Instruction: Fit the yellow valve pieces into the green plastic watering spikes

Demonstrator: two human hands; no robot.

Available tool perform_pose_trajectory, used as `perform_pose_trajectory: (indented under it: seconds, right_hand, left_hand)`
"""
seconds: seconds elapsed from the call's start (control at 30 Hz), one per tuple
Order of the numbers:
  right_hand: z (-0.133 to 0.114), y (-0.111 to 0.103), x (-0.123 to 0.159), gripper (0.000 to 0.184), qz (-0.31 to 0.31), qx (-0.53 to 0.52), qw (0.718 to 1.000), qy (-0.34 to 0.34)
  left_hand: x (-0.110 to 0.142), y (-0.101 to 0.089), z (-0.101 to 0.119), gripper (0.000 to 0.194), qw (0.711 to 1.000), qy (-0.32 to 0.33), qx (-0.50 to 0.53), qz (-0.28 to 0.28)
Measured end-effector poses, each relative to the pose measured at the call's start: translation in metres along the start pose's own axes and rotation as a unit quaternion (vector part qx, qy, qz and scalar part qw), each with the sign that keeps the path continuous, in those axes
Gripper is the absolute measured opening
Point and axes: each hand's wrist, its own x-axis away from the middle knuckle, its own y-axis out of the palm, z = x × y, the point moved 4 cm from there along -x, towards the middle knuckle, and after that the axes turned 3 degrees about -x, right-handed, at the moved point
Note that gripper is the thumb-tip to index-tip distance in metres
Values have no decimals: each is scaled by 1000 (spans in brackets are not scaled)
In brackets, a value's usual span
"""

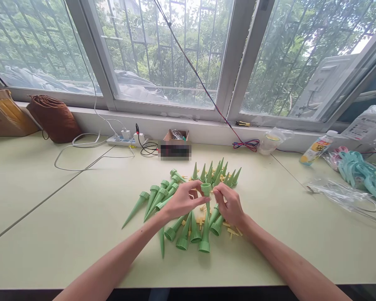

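My left hand [185,197] grips a green plant watering spike [206,189], thumb and fingers around its wide top, open end up and point down. Close on its right, my right hand [229,201] is closed with the fingers curled in; whatever it may hold is hidden. More green spikes lie about my hands: several to the left [156,200], several toward me with wide open ends facing the near edge [204,244], and a group standing points up behind [223,172]. Small yellow T-shaped plastic pieces [231,231] are scattered among them.
At the back stand a small open box [174,148], a power strip [114,139] with cables, and a brown drawstring bag [54,119]. To the right are a drink bottle [318,148], teal plastic items [360,173] and clear bags [335,190]. The table's front edge [175,287] is near me.
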Motion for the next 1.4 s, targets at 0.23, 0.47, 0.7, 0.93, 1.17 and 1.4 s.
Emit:
perform_pose_trajectory:
  seconds: [0.23, 0.47, 0.7, 0.93, 1.17, 1.4]
  right_hand:
    - [-2, -2, 0, 22, 12, -3, 1000, -12]
    - [-2, -1, 0, 24, 20, -14, 1000, 2]
    - [-3, 0, 0, 27, 15, -21, 999, 18]
    - [1, 0, 1, 26, 33, -19, 998, 41]
    - [9, -4, 3, 28, 74, -17, 995, 67]
    - [-1, -3, 0, 23, 42, 8, 999, -4]
  left_hand:
    - [1, 1, 3, 24, 996, 48, -68, 43]
    - [2, 4, -2, 24, 967, 170, -162, 103]
    - [9, 3, 2, 22, 910, 282, -277, 126]
    - [4, -1, 1, 34, 941, 171, -252, 144]
    - [-3, -4, -9, 44, 997, -61, 25, 36]
    - [1, 10, -9, 62, 954, -151, 228, -123]
